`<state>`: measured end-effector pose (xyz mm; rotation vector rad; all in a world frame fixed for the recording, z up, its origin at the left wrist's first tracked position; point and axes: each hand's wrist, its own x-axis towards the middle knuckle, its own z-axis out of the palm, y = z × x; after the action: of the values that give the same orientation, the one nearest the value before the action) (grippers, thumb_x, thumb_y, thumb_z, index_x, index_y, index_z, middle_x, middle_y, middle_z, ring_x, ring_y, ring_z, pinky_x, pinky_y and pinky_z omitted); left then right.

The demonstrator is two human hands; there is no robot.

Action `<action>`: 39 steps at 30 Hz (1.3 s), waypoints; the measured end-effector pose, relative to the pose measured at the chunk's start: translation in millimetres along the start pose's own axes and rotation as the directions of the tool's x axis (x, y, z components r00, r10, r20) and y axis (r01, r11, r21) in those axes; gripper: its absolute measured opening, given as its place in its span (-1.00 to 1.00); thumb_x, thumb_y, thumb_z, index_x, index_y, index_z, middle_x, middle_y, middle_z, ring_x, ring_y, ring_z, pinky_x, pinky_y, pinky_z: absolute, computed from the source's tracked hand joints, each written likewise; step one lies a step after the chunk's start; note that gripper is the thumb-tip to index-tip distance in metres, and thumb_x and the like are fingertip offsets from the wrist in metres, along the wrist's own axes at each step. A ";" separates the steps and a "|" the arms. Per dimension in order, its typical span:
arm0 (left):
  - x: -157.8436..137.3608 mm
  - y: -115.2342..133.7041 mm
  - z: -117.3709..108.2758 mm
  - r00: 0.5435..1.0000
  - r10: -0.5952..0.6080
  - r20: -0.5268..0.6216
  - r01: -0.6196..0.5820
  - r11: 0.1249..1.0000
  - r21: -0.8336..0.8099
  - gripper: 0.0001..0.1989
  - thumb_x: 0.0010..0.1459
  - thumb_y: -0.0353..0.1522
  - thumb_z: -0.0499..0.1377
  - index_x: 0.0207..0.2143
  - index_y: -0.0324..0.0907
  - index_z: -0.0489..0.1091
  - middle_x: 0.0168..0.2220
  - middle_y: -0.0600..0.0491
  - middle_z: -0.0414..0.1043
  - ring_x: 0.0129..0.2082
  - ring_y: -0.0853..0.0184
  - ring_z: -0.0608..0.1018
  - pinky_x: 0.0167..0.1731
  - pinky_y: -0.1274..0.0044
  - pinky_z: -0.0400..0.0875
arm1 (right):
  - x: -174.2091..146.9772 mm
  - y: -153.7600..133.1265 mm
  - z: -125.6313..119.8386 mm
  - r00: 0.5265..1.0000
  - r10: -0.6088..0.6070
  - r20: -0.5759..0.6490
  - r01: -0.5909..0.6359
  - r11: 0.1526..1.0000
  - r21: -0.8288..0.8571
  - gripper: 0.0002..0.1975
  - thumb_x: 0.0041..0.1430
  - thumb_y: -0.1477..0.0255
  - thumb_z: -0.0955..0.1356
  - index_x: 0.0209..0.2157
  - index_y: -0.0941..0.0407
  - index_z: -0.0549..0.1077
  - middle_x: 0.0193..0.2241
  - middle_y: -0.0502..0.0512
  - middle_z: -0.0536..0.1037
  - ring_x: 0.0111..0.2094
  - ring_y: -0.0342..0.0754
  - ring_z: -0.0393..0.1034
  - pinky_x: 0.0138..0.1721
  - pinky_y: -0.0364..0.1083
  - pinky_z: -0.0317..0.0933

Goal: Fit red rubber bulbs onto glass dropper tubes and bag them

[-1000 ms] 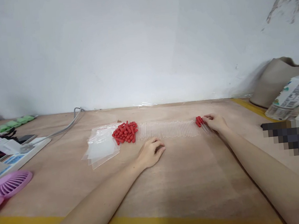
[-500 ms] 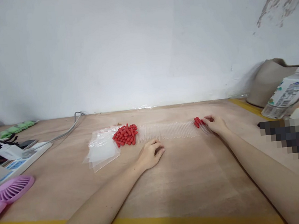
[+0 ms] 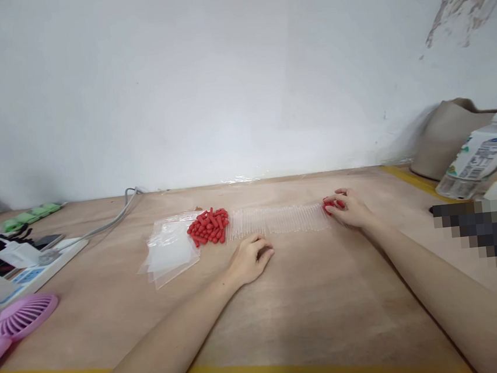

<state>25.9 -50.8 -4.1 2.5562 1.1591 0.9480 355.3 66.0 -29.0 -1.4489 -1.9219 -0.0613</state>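
Observation:
My left hand (image 3: 252, 259) rests on the table with loosely curled fingers, thumb apart, nothing in it. Just beyond it lies a row of thin clear tubes (image 3: 295, 218), set side by side. A pile of small red rubber bulbs (image 3: 208, 226) sits at the row's left end, partly over clear plastic bags (image 3: 171, 249). At the right end, my right hand (image 3: 351, 209) reaches over a small group of red bulbs (image 3: 327, 207), thumb and fingers apart around them. That hand covers part of the group and the clear tubes below it.
On the left are a power strip (image 3: 57, 255) with a grey cable (image 3: 111, 220), a pink fan (image 3: 23, 316) and a green packet (image 3: 31, 216). At the right stand a plastic bottle (image 3: 478, 155) and a beige container (image 3: 435, 139). A white wall (image 3: 221, 83) rises behind the table.
My right hand has shifted slightly left over the small group of red bulbs, and its fingers have spread from a pinch on one bulb. My left hand stays put.

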 end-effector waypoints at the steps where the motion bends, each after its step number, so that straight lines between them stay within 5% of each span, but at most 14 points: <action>1: -0.1 -0.2 0.2 1.000 0.002 -0.004 -0.002 1.000 0.000 -0.87 0.13 -0.39 0.05 -0.38 -0.21 0.39 -0.33 0.00 0.37 -0.33 0.33 0.42 -0.28 0.47 0.33 | 0.0 -0.7 1.8 0.998 -0.055 0.019 0.056 0.998 -0.042 -0.74 -0.01 0.32 0.29 -0.26 0.08 0.49 -0.17 0.22 0.33 0.00 0.09 0.14 -0.02 0.04 0.08; 10: -0.2 -2.0 1.4 1.000 0.009 -0.008 -0.008 1.000 0.007 -0.87 0.12 -0.39 0.06 -0.37 -0.20 0.39 -0.32 0.00 0.37 -0.32 0.32 0.42 -0.28 0.46 0.33 | -0.1 -1.0 14.7 0.983 -0.170 0.072 0.179 0.973 -0.145 -0.73 0.08 0.41 0.21 -0.25 0.11 0.47 -0.14 0.23 0.36 0.03 0.13 0.08 0.01 0.13 0.02; 21: 0.4 -0.8 0.4 1.000 0.004 0.015 -0.004 1.000 0.007 -0.87 0.13 -0.40 0.04 -0.35 -0.21 0.38 -0.32 0.00 0.36 -0.32 0.33 0.42 -0.28 0.47 0.33 | 2.8 -11.1 15.2 1.000 -0.019 0.012 0.018 0.998 0.066 -0.84 -0.03 0.46 0.24 -0.39 0.14 0.41 -0.32 0.22 0.37 -0.17 0.06 0.24 -0.06 0.04 0.12; 27: 0.8 0.7 -0.7 1.000 0.005 0.014 -0.005 1.000 0.008 -0.87 0.12 -0.41 0.05 -0.37 -0.22 0.38 -0.31 -0.01 0.36 -0.31 0.32 0.42 -0.28 0.48 0.33 | 3.3 -17.6 15.5 0.993 0.118 -0.030 -0.108 0.965 0.239 -0.92 -0.08 0.48 0.29 -0.50 0.12 0.43 -0.32 0.20 0.38 -0.12 0.07 0.22 0.01 0.06 0.06; 32: 0.7 1.5 -1.0 1.000 -0.010 0.025 0.009 1.000 0.024 -0.88 0.12 -0.42 0.05 -0.36 -0.22 0.38 -0.30 -0.01 0.36 -0.30 0.33 0.42 -0.27 0.49 0.32 | 6.6 -18.8 18.6 0.943 0.333 -0.010 -0.289 0.831 0.475 -0.97 -0.11 0.47 0.34 -0.53 0.13 0.39 -0.47 0.12 0.44 -0.29 0.00 0.34 -0.18 0.02 0.24; 39: 0.1 0.4 -0.4 1.000 -0.008 0.027 0.008 1.000 0.020 -0.88 0.12 -0.42 0.04 -0.36 -0.22 0.38 -0.30 -0.01 0.36 -0.31 0.33 0.41 -0.29 0.49 0.32 | 12.2 -19.8 10.8 0.818 0.567 0.101 -0.420 0.467 0.778 -0.94 0.00 0.47 0.33 -0.46 0.12 0.32 -0.61 0.00 0.41 -0.59 -0.17 0.35 -0.52 -0.16 0.31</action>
<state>26.0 -51.0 -3.6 2.5697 1.1759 0.9017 331.5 73.4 -22.9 -1.2410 -1.0400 0.8147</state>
